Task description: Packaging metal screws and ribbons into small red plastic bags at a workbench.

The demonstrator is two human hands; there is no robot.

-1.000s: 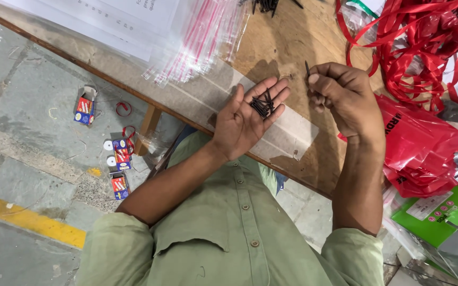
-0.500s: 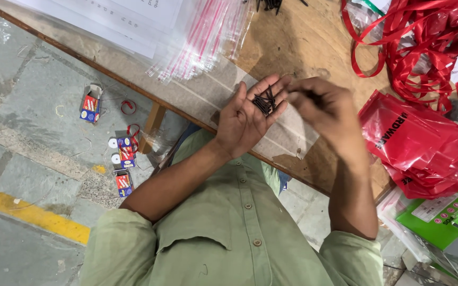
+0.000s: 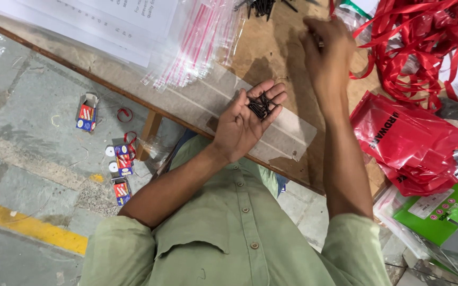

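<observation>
My left hand is palm up over the near edge of the wooden table, cupping a small heap of black screws. My right hand is stretched out farther over the table, fingers pinched together and blurred; I cannot tell what they hold. A pile of loose black screws lies at the far edge of view, just left of that hand. Clear zip bags with red stripes are fanned out left of the pile.
Red ribbon is tangled at the right, with a red plastic bag and green packets nearer me. White printed sheets cover the table's left. Small boxes and tape rolls lie on the stone floor.
My right hand has left the left palm, where it was half a second ago, and reached away toward the far screw pile. The left hand stays cupped with its screws.
</observation>
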